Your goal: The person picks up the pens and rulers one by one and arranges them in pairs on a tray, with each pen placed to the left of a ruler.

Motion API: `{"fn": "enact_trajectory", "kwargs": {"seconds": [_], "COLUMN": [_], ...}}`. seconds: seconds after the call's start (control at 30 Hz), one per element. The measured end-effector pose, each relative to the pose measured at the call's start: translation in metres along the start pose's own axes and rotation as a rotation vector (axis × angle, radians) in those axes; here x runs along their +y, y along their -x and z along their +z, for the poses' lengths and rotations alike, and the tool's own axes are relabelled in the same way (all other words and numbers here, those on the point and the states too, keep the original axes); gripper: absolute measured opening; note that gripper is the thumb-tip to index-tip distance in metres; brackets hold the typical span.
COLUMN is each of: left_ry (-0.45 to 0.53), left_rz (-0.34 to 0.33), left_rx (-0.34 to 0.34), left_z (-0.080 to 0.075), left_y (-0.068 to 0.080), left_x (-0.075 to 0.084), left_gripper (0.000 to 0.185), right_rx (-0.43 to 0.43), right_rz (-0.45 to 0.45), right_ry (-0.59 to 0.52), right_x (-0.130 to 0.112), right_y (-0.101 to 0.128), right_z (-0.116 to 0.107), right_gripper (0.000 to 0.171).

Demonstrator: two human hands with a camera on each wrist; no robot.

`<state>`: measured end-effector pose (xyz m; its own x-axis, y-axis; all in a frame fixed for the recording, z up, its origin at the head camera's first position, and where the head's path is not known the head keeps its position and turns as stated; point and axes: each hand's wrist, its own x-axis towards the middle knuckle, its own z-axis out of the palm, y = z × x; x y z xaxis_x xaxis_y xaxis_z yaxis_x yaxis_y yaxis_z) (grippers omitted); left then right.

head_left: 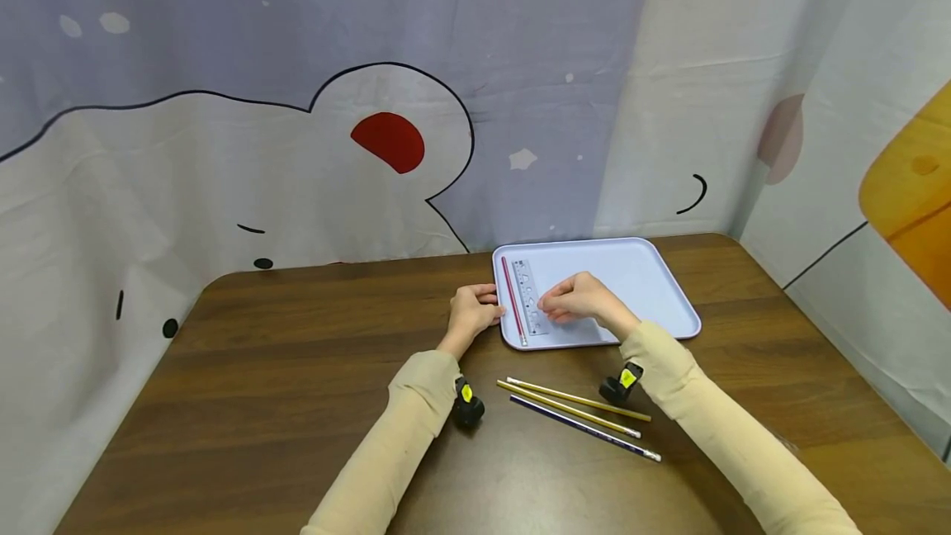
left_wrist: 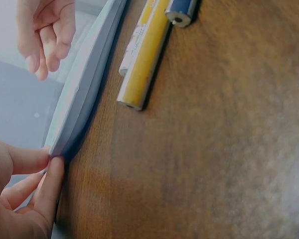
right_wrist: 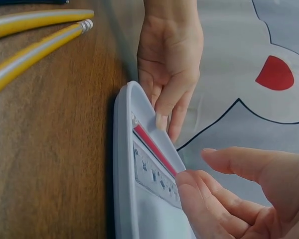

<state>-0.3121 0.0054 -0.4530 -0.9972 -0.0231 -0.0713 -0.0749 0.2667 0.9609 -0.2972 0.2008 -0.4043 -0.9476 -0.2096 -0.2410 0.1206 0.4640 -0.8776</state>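
A white tray (head_left: 646,291) lies at the back of the table. My left hand (head_left: 472,312) pinches its left rim between thumb and fingers, as the left wrist view also shows. Inside the tray, a red pencil (head_left: 513,301) runs along the left side, and a clear stencil ruler (head_left: 526,291) lies beside it. Over the ruler hovers my right hand (head_left: 583,297); its thumb and fingers are apart with nothing between them in the right wrist view. Whether its fingertips touch the ruler I cannot tell.
In front of the tray, two yellow pencils (head_left: 579,399) and a dark blue pencil (head_left: 583,428) lie slanted on the brown wooden table (head_left: 297,403). A patterned curtain (head_left: 297,180) hangs behind the table's back edge.
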Motion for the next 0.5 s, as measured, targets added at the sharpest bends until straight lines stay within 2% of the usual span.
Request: {"fn": "enact_trajectory", "kwargs": {"seconds": [0.5], "left_ry": [0.007], "left_rz": [0.004], "left_rx": [0.001], "left_z": [0.000], "left_y": [0.002], "left_x": [0.000], "left_gripper": [0.042], "right_rx": [-0.023], "right_rz": [-0.045], "right_ry": [0.050], "right_x": [-0.005], "right_y": [0.018], "right_z": [0.005], "right_gripper": [0.029]}}
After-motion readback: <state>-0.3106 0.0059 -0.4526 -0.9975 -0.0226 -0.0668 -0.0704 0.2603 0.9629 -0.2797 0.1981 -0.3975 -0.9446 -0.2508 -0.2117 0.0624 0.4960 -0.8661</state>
